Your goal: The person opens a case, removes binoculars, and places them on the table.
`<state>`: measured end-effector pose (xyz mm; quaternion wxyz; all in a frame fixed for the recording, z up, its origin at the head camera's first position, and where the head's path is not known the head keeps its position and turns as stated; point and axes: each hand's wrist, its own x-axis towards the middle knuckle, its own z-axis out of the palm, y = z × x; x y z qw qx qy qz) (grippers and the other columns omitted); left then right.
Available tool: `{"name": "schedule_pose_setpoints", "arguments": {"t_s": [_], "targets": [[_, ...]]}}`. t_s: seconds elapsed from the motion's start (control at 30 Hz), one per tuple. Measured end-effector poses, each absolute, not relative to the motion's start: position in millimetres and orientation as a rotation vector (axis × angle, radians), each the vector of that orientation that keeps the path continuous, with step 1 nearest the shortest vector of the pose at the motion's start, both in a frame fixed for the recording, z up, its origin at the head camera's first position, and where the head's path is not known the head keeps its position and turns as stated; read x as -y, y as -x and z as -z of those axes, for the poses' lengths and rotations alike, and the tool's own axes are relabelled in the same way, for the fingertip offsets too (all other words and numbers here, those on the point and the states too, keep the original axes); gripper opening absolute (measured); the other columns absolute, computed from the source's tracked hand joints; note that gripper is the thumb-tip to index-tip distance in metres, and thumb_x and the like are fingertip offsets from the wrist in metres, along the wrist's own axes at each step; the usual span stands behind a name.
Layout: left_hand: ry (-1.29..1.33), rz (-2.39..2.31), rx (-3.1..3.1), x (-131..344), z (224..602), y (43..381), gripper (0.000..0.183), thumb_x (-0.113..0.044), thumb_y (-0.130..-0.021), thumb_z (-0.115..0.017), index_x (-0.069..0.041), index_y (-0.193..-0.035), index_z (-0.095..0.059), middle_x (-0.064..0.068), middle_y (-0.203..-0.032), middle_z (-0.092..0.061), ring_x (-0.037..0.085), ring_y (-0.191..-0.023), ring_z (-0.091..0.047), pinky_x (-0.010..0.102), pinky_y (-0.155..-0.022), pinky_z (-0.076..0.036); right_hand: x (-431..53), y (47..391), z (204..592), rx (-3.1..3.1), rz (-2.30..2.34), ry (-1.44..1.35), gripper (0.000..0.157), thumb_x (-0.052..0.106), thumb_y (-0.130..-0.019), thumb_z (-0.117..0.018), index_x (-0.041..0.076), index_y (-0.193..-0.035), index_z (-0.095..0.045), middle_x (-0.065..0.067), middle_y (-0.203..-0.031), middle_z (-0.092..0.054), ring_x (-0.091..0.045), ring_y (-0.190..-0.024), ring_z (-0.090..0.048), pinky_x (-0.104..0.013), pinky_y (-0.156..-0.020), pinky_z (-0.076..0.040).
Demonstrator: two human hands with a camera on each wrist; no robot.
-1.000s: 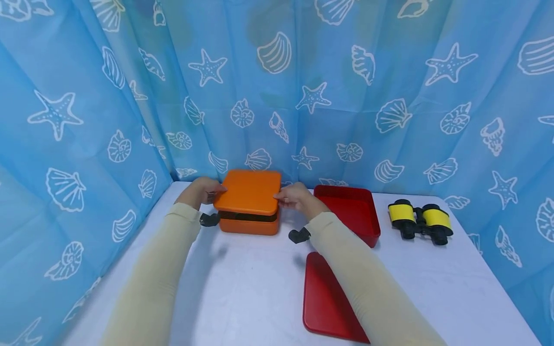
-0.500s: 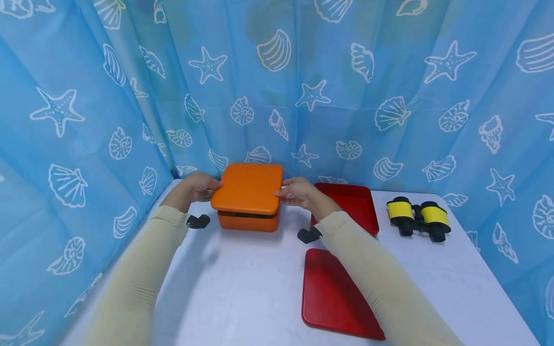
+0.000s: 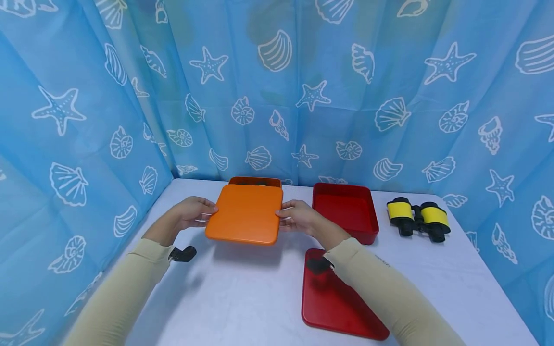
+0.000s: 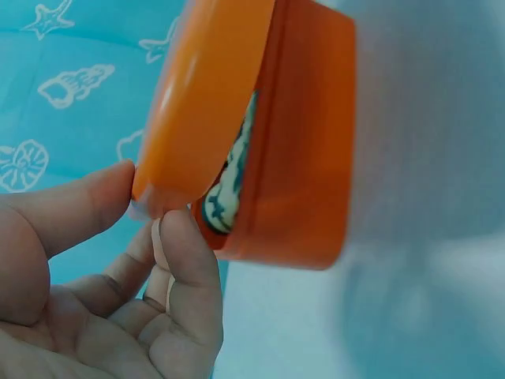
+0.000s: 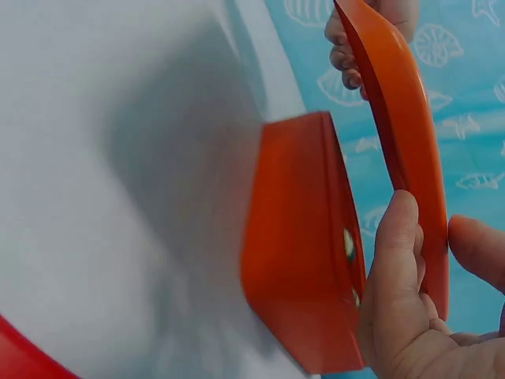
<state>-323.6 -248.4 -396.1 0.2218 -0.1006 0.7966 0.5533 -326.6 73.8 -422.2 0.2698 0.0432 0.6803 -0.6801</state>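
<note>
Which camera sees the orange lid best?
The head view: the orange lid shows nearly its whole top there. The left wrist view cuts it off above; the right wrist view catches it almost edge-on.

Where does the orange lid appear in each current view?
Head: orange lid, just below and left of centre, between left hand and right hand.
Left wrist: top, left of centre.
Right wrist: right of centre, reaching the top edge.
Shared landmark: orange box, in all three.
</note>
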Motion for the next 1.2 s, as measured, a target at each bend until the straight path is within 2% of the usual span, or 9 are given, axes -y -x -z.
{"name": "schedule_pose_setpoints", "arguments": {"t_s": [0.13, 0.43, 0.77, 1.2], "targets": [[0.262, -1.518, -2.208, 251.7, 403.1, 307.4, 0.045, -0.021, -0.095, -0.065, 0.003, -0.129, -0.048, 0.016, -0.118, -0.058, 0.028, -0.101, -0.058, 0.043, -0.09, -0.052, -74.6, 313.4, 430.3, -1.852, 1.806, -0.096, 0.042, 0.015, -0.091, -0.07, 0.002, -0.125, -0.049, -0.018, -0.113, -0.062, -0.029, -0.093, -0.066, -0.039, -0.077, -0.057], [0.227, -1.5, -2.217, 257.5, 413.2, 274.9, 0.048, -0.021, -0.092, -0.069, 0.004, -0.127, -0.049, 0.015, -0.113, -0.059, 0.028, -0.098, -0.057, 0.043, -0.087, -0.054, -75.9, 289.7, 438.9, -1.888, 1.725, -0.022, 0.043, 0.018, -0.089, -0.072, 0.001, -0.122, -0.051, -0.018, -0.107, -0.064, -0.028, -0.087, -0.068, -0.039, -0.076, -0.057], [0.218, -1.491, -2.212, 260.1, 425.5, 243.3, 0.043, -0.02, -0.09, -0.071, 0.003, -0.12, -0.051, 0.014, -0.104, -0.059, 0.028, -0.091, -0.056, 0.043, -0.083, -0.055, -76.8, 268.3, 455.2, -1.871, 1.646, 0.081, 0.038, 0.016, -0.089, -0.072, -0.002, -0.116, -0.053, -0.016, -0.098, -0.068, -0.026, -0.078, -0.069, -0.039, -0.074, -0.058], [0.19, -1.471, -2.188, 261.8, 440.7, 223.4, 0.04, -0.017, -0.09, -0.071, 0.003, -0.117, -0.052, 0.013, -0.099, -0.056, 0.026, -0.086, -0.057, 0.04, -0.078, -0.056, -79.3, 249.1, 465.2, -1.911, 1.562, 0.164, 0.029, 0.013, -0.088, -0.073, -0.002, -0.107, -0.057, -0.014, -0.093, -0.07, -0.025, -0.076, -0.07, -0.037, -0.07, -0.058]]}}
